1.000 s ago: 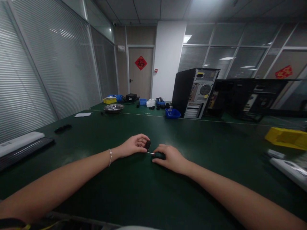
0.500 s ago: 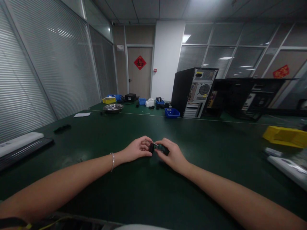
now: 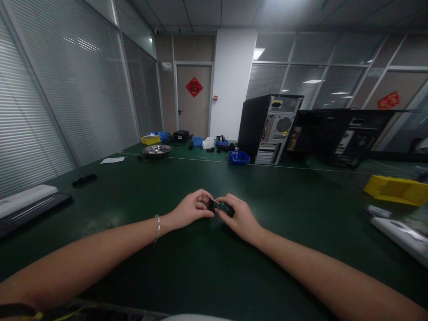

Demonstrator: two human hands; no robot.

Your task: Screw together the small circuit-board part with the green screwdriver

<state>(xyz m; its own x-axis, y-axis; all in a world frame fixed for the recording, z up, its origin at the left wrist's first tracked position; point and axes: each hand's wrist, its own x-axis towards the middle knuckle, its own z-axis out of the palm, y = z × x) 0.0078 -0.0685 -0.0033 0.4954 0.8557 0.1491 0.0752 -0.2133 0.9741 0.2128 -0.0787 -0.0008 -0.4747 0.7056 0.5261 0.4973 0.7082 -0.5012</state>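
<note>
Near the middle of the green table [image 3: 187, 267], my left hand [image 3: 194, 208] is closed on a small dark part [image 3: 211, 204], held between the thumb and fingers. My right hand [image 3: 240, 216] grips a screwdriver by its dark green handle [image 3: 226, 208]. The thin metal shaft [image 3: 216, 202] points left and reaches the dark part. My fingers cover much of both things, so the part's shape is hard to make out. The two hands are close together, just above the tabletop.
A blue bin [image 3: 239, 157] stands before a computer tower [image 3: 270, 129]. A metal bowl [image 3: 157, 151] and white paper [image 3: 113, 160] lie back left. At right are a yellow bin [image 3: 394, 189] and a white device [image 3: 401, 234]; a black tray [image 3: 33, 211] is left.
The view has shifted slightly. My left thumb has moved a little to the right beneath the dark part; both hands keep their hold.
</note>
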